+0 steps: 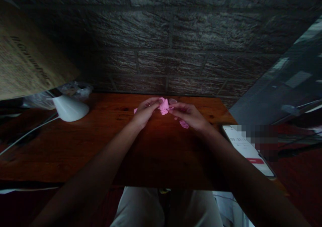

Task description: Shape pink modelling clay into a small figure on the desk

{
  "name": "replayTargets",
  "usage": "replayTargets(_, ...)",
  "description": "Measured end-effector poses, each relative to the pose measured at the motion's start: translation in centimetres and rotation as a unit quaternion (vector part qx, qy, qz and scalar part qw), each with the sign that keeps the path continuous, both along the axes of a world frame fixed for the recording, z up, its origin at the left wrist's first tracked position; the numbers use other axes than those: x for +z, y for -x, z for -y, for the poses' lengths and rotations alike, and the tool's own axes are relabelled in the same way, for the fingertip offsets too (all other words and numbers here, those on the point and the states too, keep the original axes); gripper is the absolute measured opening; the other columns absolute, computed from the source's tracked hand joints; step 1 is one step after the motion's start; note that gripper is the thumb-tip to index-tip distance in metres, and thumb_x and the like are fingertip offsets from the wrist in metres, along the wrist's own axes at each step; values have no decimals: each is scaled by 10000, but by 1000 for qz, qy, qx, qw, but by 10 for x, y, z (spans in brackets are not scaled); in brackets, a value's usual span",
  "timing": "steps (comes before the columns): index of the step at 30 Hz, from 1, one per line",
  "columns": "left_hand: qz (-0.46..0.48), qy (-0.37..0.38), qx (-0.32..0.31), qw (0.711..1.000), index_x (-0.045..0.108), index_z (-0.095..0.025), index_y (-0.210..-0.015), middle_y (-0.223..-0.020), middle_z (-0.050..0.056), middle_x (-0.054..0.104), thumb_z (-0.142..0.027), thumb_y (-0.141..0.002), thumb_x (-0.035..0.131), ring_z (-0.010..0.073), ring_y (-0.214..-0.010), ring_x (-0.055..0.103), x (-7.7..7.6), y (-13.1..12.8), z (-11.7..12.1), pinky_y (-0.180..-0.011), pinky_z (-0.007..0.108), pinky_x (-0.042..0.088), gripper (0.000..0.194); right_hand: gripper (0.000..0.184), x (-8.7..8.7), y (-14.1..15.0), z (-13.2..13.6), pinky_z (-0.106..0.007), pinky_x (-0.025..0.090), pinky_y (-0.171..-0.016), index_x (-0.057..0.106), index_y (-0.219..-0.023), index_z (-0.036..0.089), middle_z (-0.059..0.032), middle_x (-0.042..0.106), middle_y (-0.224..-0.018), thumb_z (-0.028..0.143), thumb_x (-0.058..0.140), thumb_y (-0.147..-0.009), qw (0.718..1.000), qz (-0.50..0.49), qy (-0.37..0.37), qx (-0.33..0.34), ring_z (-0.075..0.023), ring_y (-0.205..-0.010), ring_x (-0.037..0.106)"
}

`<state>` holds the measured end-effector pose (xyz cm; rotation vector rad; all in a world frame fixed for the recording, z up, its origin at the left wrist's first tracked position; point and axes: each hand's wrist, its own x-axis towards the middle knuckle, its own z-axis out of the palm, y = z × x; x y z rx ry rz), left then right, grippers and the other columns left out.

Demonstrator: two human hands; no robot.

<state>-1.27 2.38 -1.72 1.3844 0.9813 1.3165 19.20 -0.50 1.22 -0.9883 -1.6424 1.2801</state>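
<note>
Plainly, beyond our pale trousers [141, 208], we pinch a pink lump [164, 105] between left hand [146, 112] and right hand [190, 115], over the desk [95, 143].
Near the desk's right end lies a lit phone [248, 152]. Farther in, our fingers close narrowly on the lump from either side; a pink disc [183, 124] sits just beside the right hand. Left of us stands a white lamp base [71, 109]; behind everything rises a rough block wall [156, 29].
</note>
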Motion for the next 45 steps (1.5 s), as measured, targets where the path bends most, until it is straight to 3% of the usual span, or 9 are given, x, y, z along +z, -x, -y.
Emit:
replayTargets(8,3,23,4,1000,756,-216,-1018,-973,75,795,-348,-790,775,180,-807,710,7,-5,7,-666,299,529,264,171,-3,-1,0,-190,501,-481,742,-1012,228,-34,739,-910,316,672,-882,998,46,30,-34,-131,-711,678)
replayTargets(11,-8,27,18,999,754,-208,-1021,-912,78,786,-346,-802,775,165,-725,684,6,-4,6,-623,298,510,260,200,-5,-4,-5,-225,564,-568,733,-1038,226,-54,745,-1067,319,688,-867,999,38,8,-36,-146,-788,694)
replayTargets(16,-17,-22,30,999,733,-181,-1025,-930,86,785,-305,-806,776,185,-778,700,5,-3,7,-683,328,541,255,238,-2,-7,-8,-291,594,-709,742,-1007,210,-80,738,-1133,384,712,-848,996,-2,-44,-84,-184,-930,682)
replayTargets(23,-46,-83,40,995,704,-165,-1002,-930,65,788,-249,-771,787,175,-839,724,5,-6,9,-749,307,565,259,273,-3,-3,-3,-290,543,-640,777,-972,233,-46,738,-990,440,772,-793,998,-24,-64,12,-162,-816,649)
replayTargets(28,-44,-69,33,996,694,-155,-1035,-975,81,782,-257,-779,778,163,-793,715,5,-6,10,-664,272,558,288,223,-4,-4,-5,-283,515,-629,790,-924,257,-24,720,-936,449,760,-816,997,-17,-76,3,-137,-754,603)
replayTargets(32,-61,-44,-18,997,680,-159,-1097,-1034,95,774,-286,-796,768,170,-813,715,11,-3,13,-646,267,556,338,244,-3,-6,-6,-281,504,-629,791,-894,253,-18,710,-890,478,758,-807,997,-13,-73,3,-133,-733,589)
replayTargets(35,-82,-28,-49,995,682,-161,-1131,-1062,93,770,-253,-780,778,165,-802,707,16,2,14,-654,271,553,376,258,-3,-6,-7,-275,498,-626,790,-864,235,-20,721,-869,478,781,-779,998,-30,-53,-28,-133,-729,597)
replayTargets(39,-76,-12,-40,996,687,-163,-1152,-1037,86,775,-214,-739,804,161,-752,688,17,6,13,-653,291,548,432,254,-2,-7,-8,-271,493,-633,796,-879,228,-32,751,-938,451,802,-758,997,-44,-19,-53,-121,-716,600)
replayTargets(45,-57,-18,-25,998,674,-149,-1174,-977,70,783,-223,-668,867,197,-915,712,10,4,9,-867,362,547,547,256,0,-7,-8,-273,488,-642,794,-901,224,-44,758,-957,424,816,-743,994,-68,2,-80,-124,-732,605)
